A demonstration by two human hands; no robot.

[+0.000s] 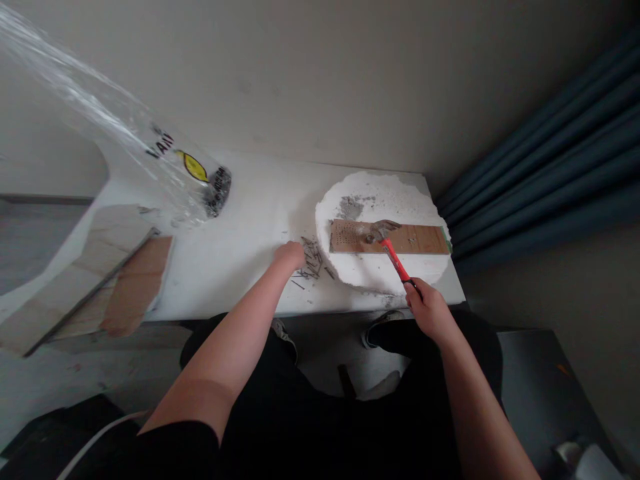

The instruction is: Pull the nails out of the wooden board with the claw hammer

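My right hand [425,307] grips the red handle of a claw hammer [396,260]. Its metal head is over a narrow wooden board [425,239], and I cannot tell whether it touches. The board's left half is dotted with many small marks or nail heads. Under the board is a rough-edged white slab [373,272]. Left of that slab, a loose pile of nails [314,257] is spread on the white tabletop. My left hand [289,255] is at the pile's left edge with its fingers closed; whatever they hold is hidden.
Several wooden planks [137,283] overhang the table's left end. Behind them stands a tall clear plastic-wrapped roll [150,153] with a yellow print. Grey debris [353,207] lies on the slab. A dark blue curtain [545,160] hangs at the right, and a wall rises behind the white table [260,200].
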